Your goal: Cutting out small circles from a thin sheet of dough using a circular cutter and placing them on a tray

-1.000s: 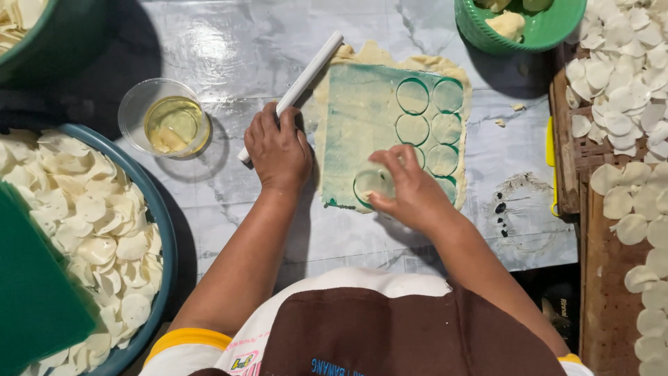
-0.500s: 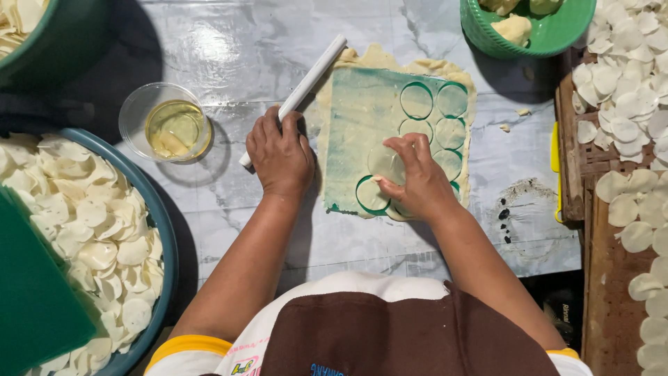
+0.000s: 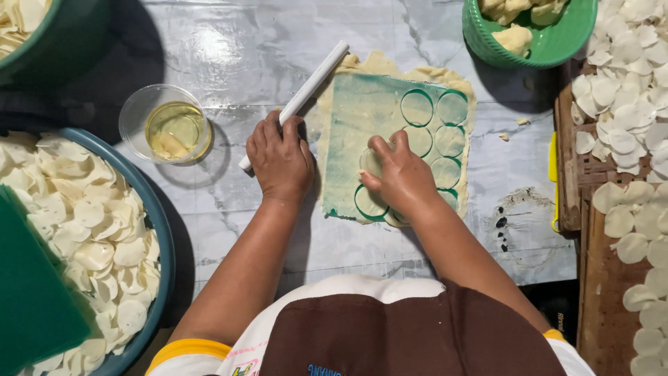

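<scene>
Cutting in progress: right hand point(image 3: 402, 175) pinches a round cutter point(image 3: 372, 162), pressed into the dough sheet point(image 3: 362, 118) at table centre. Left hand point(image 3: 280, 159), fingers together, rests on the white roller point(image 3: 306, 90) at 9 o'clock. Next cut likely needs uncut dough at 12 o'clock.

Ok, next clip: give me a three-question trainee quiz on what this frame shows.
1. True or false: the left hand rests on the white rolling pin.
2. Where does the right hand press? A) the green bowl B) the dough sheet C) the glass of oil
3. Fill in: the cut-outs in the sheet are ____ in shape.

Key: 1 true; 2 B; 3 round.
</scene>
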